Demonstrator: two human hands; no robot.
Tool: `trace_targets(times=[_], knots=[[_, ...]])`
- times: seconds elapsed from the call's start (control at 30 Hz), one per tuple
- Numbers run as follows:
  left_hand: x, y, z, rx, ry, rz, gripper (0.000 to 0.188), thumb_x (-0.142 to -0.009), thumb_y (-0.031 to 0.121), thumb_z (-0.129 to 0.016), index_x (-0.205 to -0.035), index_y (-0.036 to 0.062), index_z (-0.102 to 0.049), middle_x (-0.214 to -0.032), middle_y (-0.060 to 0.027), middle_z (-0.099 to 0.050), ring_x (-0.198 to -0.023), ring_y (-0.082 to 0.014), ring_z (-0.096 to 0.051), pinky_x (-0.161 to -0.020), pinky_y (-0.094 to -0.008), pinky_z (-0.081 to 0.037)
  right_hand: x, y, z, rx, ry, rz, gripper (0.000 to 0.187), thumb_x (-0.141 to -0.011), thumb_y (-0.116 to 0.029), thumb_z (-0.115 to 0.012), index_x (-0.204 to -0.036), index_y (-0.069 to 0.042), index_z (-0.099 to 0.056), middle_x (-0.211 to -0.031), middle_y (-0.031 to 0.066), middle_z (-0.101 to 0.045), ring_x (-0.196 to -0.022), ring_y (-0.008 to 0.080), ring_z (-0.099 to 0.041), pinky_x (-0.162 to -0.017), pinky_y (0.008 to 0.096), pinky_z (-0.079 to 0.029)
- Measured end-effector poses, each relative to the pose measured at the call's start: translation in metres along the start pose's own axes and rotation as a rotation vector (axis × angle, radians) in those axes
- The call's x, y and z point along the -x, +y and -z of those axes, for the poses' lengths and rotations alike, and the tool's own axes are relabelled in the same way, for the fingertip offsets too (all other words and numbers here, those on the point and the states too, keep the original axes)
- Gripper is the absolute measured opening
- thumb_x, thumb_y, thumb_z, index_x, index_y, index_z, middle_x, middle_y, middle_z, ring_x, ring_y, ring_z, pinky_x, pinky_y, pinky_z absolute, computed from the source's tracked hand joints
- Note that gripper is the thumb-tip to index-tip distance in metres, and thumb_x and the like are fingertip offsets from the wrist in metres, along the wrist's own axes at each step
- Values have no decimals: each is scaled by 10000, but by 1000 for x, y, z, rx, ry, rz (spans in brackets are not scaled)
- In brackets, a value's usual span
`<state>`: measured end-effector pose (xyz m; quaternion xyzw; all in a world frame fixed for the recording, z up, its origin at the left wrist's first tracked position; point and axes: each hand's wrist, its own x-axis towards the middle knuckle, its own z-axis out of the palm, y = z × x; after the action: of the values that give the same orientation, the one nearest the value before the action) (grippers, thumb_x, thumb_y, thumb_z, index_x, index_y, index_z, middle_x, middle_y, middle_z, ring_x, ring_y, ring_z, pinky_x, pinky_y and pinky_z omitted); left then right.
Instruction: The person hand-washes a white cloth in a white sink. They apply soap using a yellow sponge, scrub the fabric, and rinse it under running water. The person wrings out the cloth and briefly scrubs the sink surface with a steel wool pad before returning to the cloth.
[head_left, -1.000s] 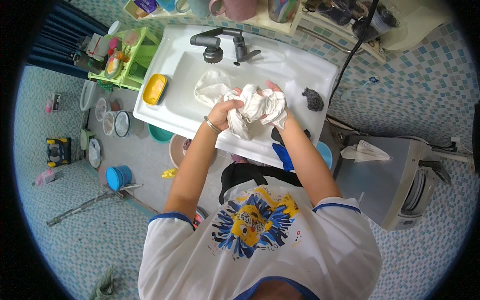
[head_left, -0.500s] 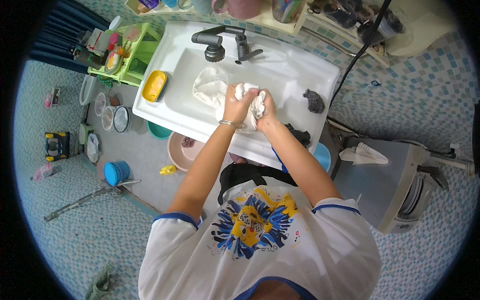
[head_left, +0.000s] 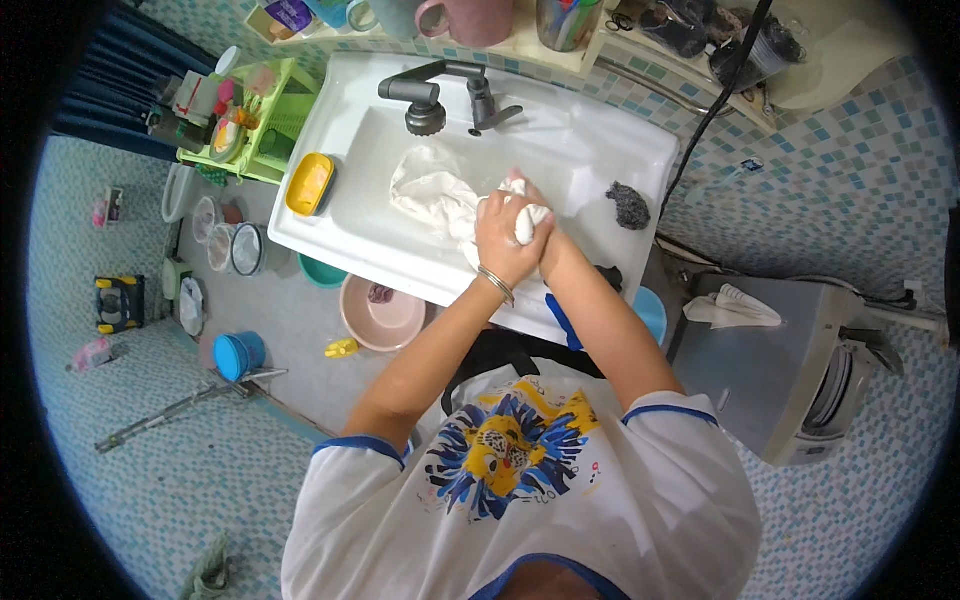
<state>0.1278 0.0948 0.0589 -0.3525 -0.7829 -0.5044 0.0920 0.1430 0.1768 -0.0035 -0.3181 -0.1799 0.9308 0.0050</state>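
A wet white cloth (head_left: 432, 192) lies partly spread in the white sink (head_left: 350, 230), its right end bunched up between my hands. My left hand (head_left: 508, 236), with bangles at the wrist, is closed around the bunched part. Pressed against it from the right, my right hand (head_left: 547, 250) is closed on the same cloth, most of its fingers hidden behind the left. Above the basin the dark grey faucet (head_left: 428, 108) shows no clear stream of water. What kind of garment or cloth this is, I cannot tell.
A yellow soap dish (head_left: 311, 184) sits on the sink's left rim, a dark scrubber (head_left: 628, 205) on its right. Mugs (head_left: 470, 20) line the shelf behind. A pink basin (head_left: 383, 313) stands on the floor below, a grey washing machine (head_left: 750, 360) at the right.
My left hand has moved right and over the bunched cloth, nearer my right hand. The hands are pressed together more tightly, and the spread part trails further out to the left.
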Motion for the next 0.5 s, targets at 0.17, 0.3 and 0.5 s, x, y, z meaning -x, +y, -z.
trace_targets(times=[0.17,0.3,0.5], knots=[[-28,-17,11,175,-46,298,240,-727,231,-664,-750,14,-565,-655,-121,-563,-617,-263,-553,-609,-337,-439,37,1,-44,16,11,51,452,-895,-432,-334,-1137,-82,-488,-1072,117,-557,-965,248,-557,-846,371,-453],[-11,12,7,25,-103,36,264,-690,300,-653,-784,56,-613,-751,-183,-572,-724,-345,-531,-683,-407,-423,15,-10,-6,-300,-745,-286,396,-891,-420,-351,-1014,-89,-529,-998,86,-577,-939,216,-562,-813,381,-464],[-25,-25,4,87,40,150,270,-752,248,-643,-694,-5,-568,-617,-125,-567,-550,-250,-521,-559,-362,-421,23,10,-24,-17,-36,-112,427,-863,-479,-380,-1049,-121,-521,-1009,65,-568,-982,250,-519,-885,392,-401]])
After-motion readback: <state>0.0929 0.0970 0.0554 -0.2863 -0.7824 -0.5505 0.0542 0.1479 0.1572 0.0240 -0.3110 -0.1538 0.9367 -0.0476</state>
